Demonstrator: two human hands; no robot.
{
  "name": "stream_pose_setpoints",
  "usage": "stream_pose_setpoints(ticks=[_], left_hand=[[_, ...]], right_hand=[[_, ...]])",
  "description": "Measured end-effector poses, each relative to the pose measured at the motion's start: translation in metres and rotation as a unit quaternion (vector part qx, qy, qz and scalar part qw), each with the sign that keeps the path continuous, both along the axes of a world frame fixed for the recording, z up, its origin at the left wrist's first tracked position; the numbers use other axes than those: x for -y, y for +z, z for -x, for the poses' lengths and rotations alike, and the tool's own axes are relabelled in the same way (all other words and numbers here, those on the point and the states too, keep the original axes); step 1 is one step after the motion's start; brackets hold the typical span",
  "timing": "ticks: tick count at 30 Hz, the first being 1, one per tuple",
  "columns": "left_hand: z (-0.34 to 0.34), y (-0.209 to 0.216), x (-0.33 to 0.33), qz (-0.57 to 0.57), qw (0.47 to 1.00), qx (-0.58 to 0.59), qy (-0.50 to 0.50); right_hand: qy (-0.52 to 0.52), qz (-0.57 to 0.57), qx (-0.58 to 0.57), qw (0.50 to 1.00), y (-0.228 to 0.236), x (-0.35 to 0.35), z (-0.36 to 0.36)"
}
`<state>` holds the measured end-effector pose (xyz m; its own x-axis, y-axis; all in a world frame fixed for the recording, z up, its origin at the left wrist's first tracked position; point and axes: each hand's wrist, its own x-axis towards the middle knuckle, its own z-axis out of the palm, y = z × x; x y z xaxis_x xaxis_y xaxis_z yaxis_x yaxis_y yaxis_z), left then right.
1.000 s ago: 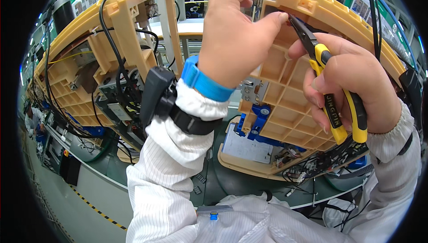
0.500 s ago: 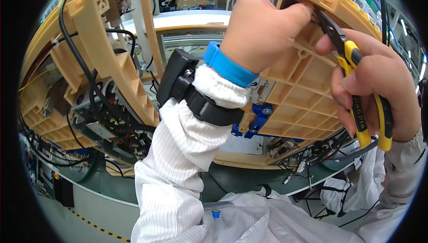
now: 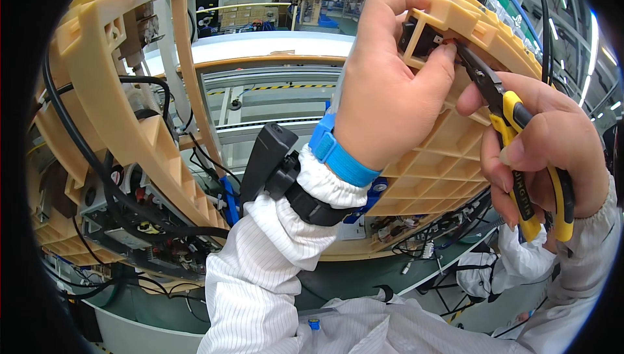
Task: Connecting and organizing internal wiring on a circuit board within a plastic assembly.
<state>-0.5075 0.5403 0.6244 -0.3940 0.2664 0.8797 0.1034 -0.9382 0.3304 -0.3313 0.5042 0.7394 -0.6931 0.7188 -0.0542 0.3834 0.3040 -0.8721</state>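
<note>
In my right hand (image 3: 552, 143) is a pair of pliers (image 3: 510, 117) with yellow and black handles, fingers wrapped round the grips. Their dark jaws reach up to the tip of my left thumb. My left hand (image 3: 396, 94) curls round the upper corner of a ribbed beige plastic panel (image 3: 442, 165), thumb on the near side, some fingertips hidden. Beside the thumb a black part (image 3: 422, 39) sits in an opening of the panel. Something small with a bit of red lies between thumb and jaws; I cannot make out what it is.
A second beige frame (image 3: 123, 94) stands at left, with a thick black cable (image 3: 62, 126) hanging across it and a metal-cased electronic unit (image 3: 130, 201) inside. Loose wires (image 3: 429, 247) hang below the panel. A black device (image 3: 270, 159) is strapped to my left forearm. Another person's white sleeve shows at lower right.
The view has shifted, and my left hand sits lower in it. More of the black part beside my thumb now shows. The pliers stay at about the same spot by the thumb.
</note>
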Motion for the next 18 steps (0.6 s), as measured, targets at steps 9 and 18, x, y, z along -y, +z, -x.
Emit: stream_pose_setpoints(ticks=[9, 18], left_hand=[[-0.005, 0.002, 0.006, 0.043, 0.995, 0.012, 0.088], [-0.008, -0.004, 0.002, 0.034, 0.977, -0.03, 0.21]], right_hand=[[-0.033, -0.058, 0.066, 0.996, 0.011, 0.017, 0.011], [-0.012, 0.043, 0.042, 0.998, 0.025, 0.015, 0.005]])
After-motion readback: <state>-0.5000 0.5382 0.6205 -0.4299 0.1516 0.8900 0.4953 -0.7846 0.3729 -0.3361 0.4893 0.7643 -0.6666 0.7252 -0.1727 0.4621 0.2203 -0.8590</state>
